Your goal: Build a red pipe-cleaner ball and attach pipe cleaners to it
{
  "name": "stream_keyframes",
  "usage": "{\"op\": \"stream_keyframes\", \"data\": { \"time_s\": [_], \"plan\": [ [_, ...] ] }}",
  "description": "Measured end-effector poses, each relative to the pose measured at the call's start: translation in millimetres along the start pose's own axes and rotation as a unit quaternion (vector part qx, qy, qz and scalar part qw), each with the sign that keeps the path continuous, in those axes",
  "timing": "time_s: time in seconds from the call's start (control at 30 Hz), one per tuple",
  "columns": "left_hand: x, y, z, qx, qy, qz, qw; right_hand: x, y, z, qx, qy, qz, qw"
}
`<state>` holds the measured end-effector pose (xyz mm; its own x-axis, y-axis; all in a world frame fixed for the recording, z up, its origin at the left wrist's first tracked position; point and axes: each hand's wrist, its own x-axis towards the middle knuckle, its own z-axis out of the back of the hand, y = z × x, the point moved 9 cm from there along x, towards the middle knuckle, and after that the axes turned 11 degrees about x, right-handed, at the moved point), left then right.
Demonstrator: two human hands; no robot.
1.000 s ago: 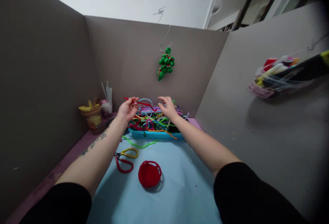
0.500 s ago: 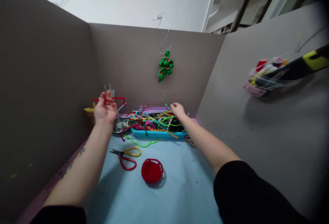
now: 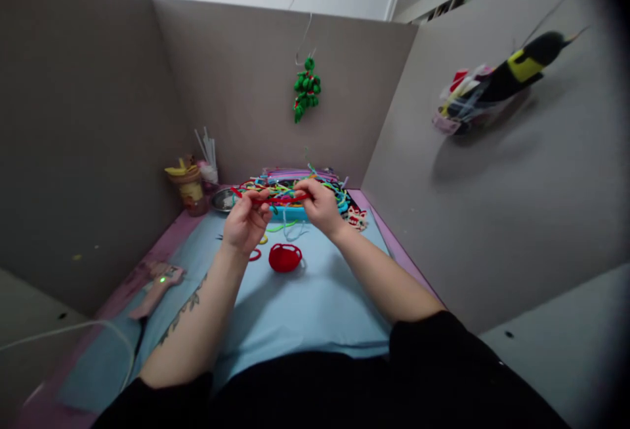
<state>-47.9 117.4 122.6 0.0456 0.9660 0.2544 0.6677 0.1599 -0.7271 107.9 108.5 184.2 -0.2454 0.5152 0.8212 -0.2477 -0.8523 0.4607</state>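
Observation:
A red pipe cleaner [image 3: 282, 200] stretches level between my two hands above the table. My left hand [image 3: 246, 219] pinches it near its left end, palm turned up. My right hand [image 3: 319, 206] is closed round the other end. Below them a small red basket-shaped piece [image 3: 285, 258] with a looped rim stands on the blue cloth. Scissors with one red handle [image 3: 254, 255] and one yellow handle [image 3: 264, 239] lie left of it, partly hidden by my left hand and wrist. Behind my hands, a blue tray [image 3: 290, 213] holds a tangle of coloured pipe cleaners.
A metal bowl [image 3: 221, 200] and a brown cup [image 3: 191, 194] stand at back left, beside white sticks [image 3: 207, 147]. A pink glue gun [image 3: 160, 286] lies left. Green leafy piece [image 3: 307, 91] hangs at the back; a bundle [image 3: 485, 91] hangs right. Grey panels [image 3: 236, 88] enclose the table.
My right hand has left the tray and come to the red pipe cleaner, now gripping its end. My left hand moved right and nearer with it. The view has shifted, showing more near table.

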Motion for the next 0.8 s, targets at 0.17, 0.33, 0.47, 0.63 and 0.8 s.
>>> {"op": "stream_keyframes", "data": {
  "time_s": [0.17, 0.33, 0.47, 0.63, 0.8],
  "plan": [
    [-11, 19, 61.4, 0.01, -0.087, 0.017, 0.996, -52, -27, 15, -0.102, 0.054, -0.033, 0.993],
    [-3, 26, 106.2, -0.026, -0.168, 0.013, 0.985, -93, -73, 8, -0.086, 0.025, -0.102, 0.991],
    [1, 31, 106.0, 0.054, -0.135, 0.033, 0.989, -102, -76, 28, -0.06, -0.048, -0.116, 0.99],
    [-2, 32, 111.0, 0.253, -0.163, -0.023, 0.953, -108, -82, 57, -0.058, -0.075, -0.139, 0.986],
    [-6, 27, 116.7, 0.325, -0.182, -0.042, 0.927, -118, -96, 41, -0.012, 0.023, -0.171, 0.985]
  ]
}}
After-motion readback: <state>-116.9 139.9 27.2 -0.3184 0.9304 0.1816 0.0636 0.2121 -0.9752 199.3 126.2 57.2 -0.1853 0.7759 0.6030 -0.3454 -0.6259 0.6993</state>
